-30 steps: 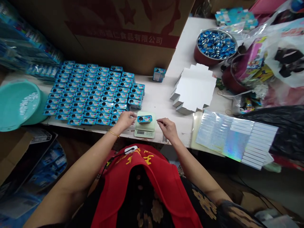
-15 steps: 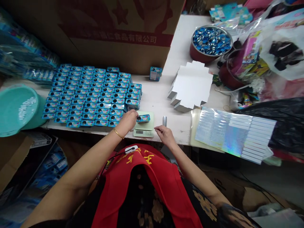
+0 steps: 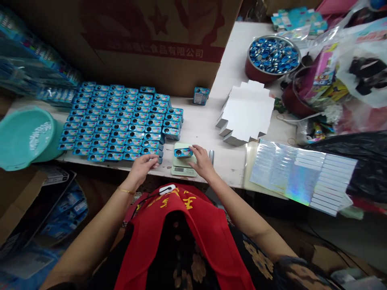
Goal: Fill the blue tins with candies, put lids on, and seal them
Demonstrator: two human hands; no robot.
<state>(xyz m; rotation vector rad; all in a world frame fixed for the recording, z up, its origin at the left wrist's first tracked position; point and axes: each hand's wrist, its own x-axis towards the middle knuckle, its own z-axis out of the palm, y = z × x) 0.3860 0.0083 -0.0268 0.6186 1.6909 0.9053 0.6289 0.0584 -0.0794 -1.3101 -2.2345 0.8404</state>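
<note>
A small blue tin box (image 3: 183,152) with a round dark window lies on a pale green digital scale (image 3: 180,162). My right hand (image 3: 203,162) is at the box's right end, with its forefinger at the edge and the thumb apart below. On the left, my left hand (image 3: 142,168) has its fingers drawn together beside the front right corner of a block of blue boxes (image 3: 116,125). Anything between those fingertips cannot be made out. A small grey metal piece (image 3: 211,156) lies just behind my right hand.
A turquoise basin (image 3: 39,147) stands at the left. Behind the rows rises a large cardboard carton (image 3: 145,68), with one upright blue box (image 3: 201,96) by its corner. To the right are a white folded carton (image 3: 248,110), shiny sticker sheets (image 3: 287,173) and a bowl (image 3: 269,76) of blue-and-silver caps.
My left hand has let go of the box on the scale and moved left to the rows. My right hand has come forward to the box. The view has shifted slightly.
</note>
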